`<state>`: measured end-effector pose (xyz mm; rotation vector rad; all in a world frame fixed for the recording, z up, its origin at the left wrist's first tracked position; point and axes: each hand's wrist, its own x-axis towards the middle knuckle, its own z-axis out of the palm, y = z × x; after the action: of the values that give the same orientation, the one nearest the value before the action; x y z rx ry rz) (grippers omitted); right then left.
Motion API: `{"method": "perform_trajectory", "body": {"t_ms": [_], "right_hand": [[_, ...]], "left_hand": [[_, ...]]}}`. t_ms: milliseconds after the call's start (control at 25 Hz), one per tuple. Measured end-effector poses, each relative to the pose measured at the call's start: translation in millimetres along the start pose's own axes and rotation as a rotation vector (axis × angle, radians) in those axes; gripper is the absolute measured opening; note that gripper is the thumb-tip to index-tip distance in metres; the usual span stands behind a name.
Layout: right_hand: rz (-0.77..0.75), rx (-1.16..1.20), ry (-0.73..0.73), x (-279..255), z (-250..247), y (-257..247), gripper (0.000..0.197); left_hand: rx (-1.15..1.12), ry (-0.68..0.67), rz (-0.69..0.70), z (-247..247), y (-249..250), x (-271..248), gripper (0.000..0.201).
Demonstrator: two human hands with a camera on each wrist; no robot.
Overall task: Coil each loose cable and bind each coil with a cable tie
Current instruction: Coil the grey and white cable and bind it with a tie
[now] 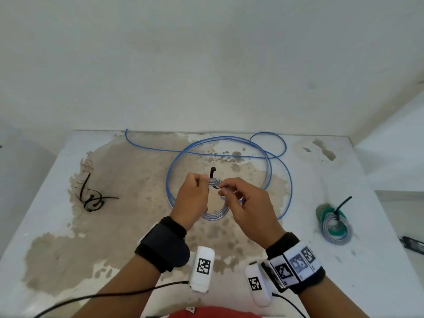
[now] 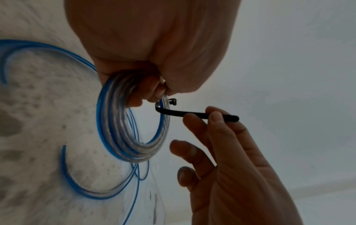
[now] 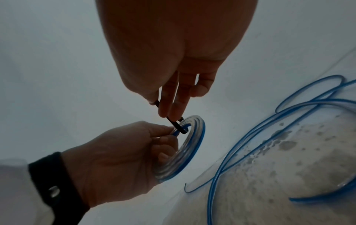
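Observation:
My left hand [image 1: 196,191] grips the top of a small coil of clear-and-blue cable [image 1: 214,215], held upright above the table. A black cable tie [image 1: 212,174] hooks through the coil next to my left fingers. Its head end sticks up free. My right hand [image 1: 231,191] pinches the tie's tail between thumb and forefinger, the other fingers spread. In the left wrist view the tie [image 2: 183,113] bends under the coil [image 2: 115,129], its head [image 2: 172,101] apart from the tail. The right wrist view shows the tie [image 3: 176,124] at the coil [image 3: 192,144].
A long loose blue cable [image 1: 229,154] lies in wide loops on the worn table [image 1: 57,226] behind my hands. Several spare black ties [image 1: 91,198] lie at the left. A bound green-and-grey coil [image 1: 336,228] sits at the right, with a dark object [image 1: 413,245] beyond.

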<state>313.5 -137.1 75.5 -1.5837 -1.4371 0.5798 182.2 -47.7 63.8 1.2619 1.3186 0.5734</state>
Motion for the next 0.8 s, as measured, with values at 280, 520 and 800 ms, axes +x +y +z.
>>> {"method": "perform_trajectory", "body": {"t_ms": [280,520,800], "right_hand": [[-0.061,0.000,-0.001,-5,-42,6,0.014],[-0.060,0.063,0.017,-2,-57,5,0.017],[0.351,0.453,0.088,17,-51,-7,0.008]], "left_hand": [[-0.005,0.001,0.014,36,17,-9,0.020],[0.025,-0.022,0.054,49,28,-10,0.025],[-0.032,0.009,0.026,54,38,-10,0.025]]}}
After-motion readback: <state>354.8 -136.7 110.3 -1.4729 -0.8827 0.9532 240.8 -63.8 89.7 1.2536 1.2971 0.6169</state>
